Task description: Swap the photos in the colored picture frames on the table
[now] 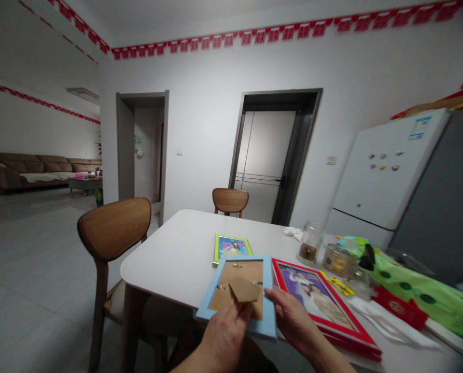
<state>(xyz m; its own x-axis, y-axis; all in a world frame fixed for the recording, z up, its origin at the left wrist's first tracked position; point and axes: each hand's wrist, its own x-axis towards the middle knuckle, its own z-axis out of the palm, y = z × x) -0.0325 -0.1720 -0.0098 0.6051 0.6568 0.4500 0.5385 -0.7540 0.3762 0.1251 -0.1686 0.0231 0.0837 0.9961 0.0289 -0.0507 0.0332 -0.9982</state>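
A light blue picture frame [269, 298] is turned back side up at the table's near edge, showing its brown backing board [250, 270] with small metal clips. My left hand [226, 331] is closed on a brown flap [243, 290] that sticks up from the backing, apparently the frame's stand. My right hand [293, 316] grips the frame's right edge, thumb on top. To the right lies a red picture frame [353, 324] holding a photo of people, with another red edge under it. Behind the blue frame, a lime green picture frame [216, 248] lies face up.
On the table's right are a glass jar [311, 243], a clear container [338, 260], a yellow packet [340, 286], a red object [400, 306] and a green plastic bag [421, 287]. Wooden chairs stand at the left [116, 228] and far side [230, 199] of the white table [169, 254].
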